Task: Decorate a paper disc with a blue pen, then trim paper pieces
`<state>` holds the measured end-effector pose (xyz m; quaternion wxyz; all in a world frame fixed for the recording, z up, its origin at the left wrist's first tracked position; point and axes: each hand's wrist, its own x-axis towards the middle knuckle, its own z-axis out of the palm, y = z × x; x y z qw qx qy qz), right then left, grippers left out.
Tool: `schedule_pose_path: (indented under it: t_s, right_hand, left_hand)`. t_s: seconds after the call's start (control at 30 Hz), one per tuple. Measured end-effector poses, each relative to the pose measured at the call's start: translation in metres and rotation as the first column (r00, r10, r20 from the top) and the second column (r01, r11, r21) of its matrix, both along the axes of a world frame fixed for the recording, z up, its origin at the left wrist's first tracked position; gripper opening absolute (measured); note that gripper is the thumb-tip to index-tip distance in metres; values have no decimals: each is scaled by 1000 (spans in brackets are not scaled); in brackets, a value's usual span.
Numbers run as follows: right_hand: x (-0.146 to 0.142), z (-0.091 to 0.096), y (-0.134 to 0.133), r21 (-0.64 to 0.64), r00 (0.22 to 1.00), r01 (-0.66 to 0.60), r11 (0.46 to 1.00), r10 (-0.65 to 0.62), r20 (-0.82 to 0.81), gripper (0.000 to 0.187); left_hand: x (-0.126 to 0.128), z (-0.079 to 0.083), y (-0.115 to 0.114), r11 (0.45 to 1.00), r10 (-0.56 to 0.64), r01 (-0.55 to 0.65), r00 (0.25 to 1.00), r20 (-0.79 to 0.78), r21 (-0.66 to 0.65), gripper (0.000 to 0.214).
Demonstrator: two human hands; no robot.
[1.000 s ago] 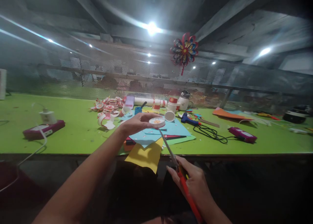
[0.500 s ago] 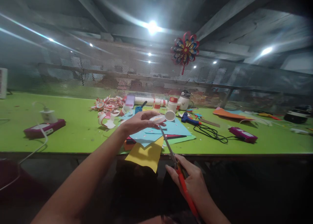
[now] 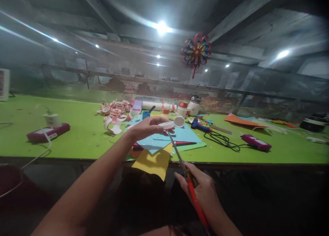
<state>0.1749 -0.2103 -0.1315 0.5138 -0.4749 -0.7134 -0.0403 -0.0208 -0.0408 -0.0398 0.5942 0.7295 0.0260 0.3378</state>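
My left hand (image 3: 151, 126) is closed on a small white round paper piece with a low rim, like a cut-down cup bottom (image 3: 166, 125). It holds the piece above sheets of light blue paper (image 3: 156, 145). My right hand (image 3: 203, 188) is wrapped round the red handles of a long pair of scissors (image 3: 194, 195). The blades point up and to the left, their tips at the lower edge of the white piece. Whether the tips touch it I cannot tell. Just beyond the piece, a white paper cup (image 3: 179, 121) lies with its mouth facing me.
A yellow sheet (image 3: 153, 164) hangs over the green table's (image 3: 84, 146) front edge. Behind are a pile of cut red-and-white pieces (image 3: 117, 108), stacked cups (image 3: 182, 109) and a white jug (image 3: 194, 107). To the right lie a blue glue gun (image 3: 200, 125), its black cable and a purple power strip (image 3: 255, 142).
The white piece has tilted slightly in my left hand, so less of its flat face shows. The scissors stay almost where they were, and the whole view has shifted a little.
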Motion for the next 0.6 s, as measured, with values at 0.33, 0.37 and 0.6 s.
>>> schedule_pose_path:
  t_s: [0.33,0.37,0.6]
  right_hand:
    - [-3,-1,0,-5,1000,-13,1000,13,-29,22]
    - [-3,-1,0,-4,999,-11,1000,11,-31,21]
    - [-1,0,3,33,1000,-29,999,29,2,21]
  left_hand:
    - [2,3,-3,999,51,-50,999,-11,9,36]
    - [2,3,-4,998,54,-54,998,-14,10,35]
    - [1,4,-5,997,74,-73,997,-35,35,34]
